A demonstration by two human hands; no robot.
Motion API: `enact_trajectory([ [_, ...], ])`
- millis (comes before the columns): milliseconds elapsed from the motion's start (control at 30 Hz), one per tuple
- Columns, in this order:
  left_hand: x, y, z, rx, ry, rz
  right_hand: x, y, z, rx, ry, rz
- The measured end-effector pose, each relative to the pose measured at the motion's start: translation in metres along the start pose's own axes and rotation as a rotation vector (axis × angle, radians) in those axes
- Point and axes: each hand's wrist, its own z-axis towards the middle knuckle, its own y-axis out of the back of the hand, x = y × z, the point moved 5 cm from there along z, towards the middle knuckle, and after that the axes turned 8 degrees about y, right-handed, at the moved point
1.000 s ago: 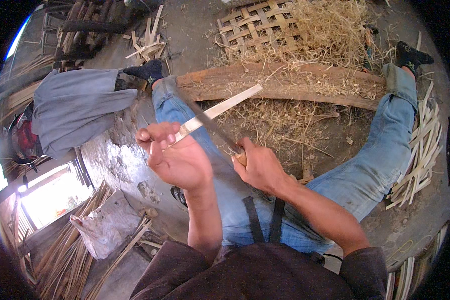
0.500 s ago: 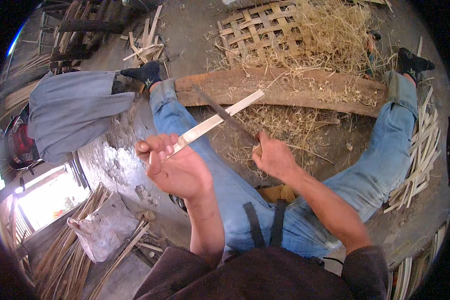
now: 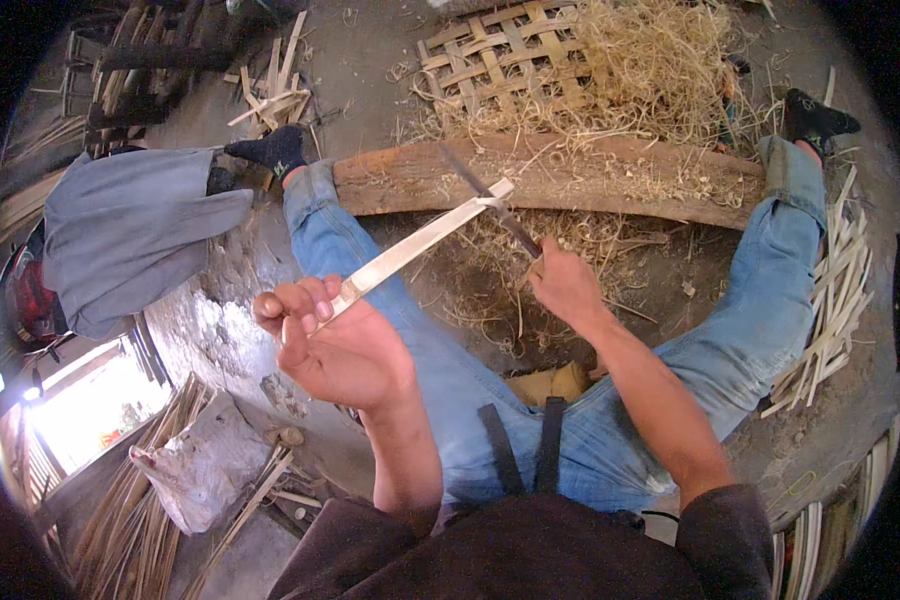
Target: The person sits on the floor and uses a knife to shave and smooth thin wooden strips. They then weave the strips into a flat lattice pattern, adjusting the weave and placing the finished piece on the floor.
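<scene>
Above our left leg point(image 3: 445, 350), our left hand point(image 3: 348, 345) pinches the pale strip point(image 3: 400, 254) at its near end, our right hand's point(image 3: 568, 283) fingers curl round the knife point(image 3: 517, 232), and we judge the strip light, springy, best held there.

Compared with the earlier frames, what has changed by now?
The right hand has moved forward and rightward, carrying the knife along the pale strip from around its middle to near its far end, where a small curl now shows. Nothing was newly gripped or let go. The left hand still holds the strip's near end.
</scene>
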Motion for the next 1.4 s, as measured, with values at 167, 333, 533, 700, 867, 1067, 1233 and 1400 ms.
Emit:
enact_trajectory([
  [167,-0.001,0.003,0.001,0.017,-0.008,0.030,0.024,-0.005,-0.006,0.052,-0.002,0.002],
  [333,0.013,0.018,0.005,0.274,0.272,-0.664,-0.014,-0.027,0.010,0.157,0.042,-0.193],
  [533,-0.005,0.107,0.040,0.085,-0.038,0.147,-0.062,-0.018,-0.002,-0.192,-0.078,0.034],
  [700,-0.014,0.063,0.037,0.069,-0.230,0.294,-0.017,-0.011,-0.019,-0.200,-0.004,0.117],
  [867,0.000,0.052,0.027,-0.046,-0.356,0.362,0.014,-0.022,-0.020,-0.139,0.025,0.176],
  [1067,-0.003,0.016,0.017,0.053,-0.364,0.368,-0.011,-0.033,-0.018,-0.238,-0.102,0.242],
  [1233,0.012,0.000,0.006,-0.010,-0.426,0.508,-0.019,-0.028,-0.026,-0.364,-0.003,0.208],
  [1400,0.014,-0.011,0.007,0.058,-0.350,0.469,-0.002,-0.031,-0.036,-0.235,0.028,0.276],
])
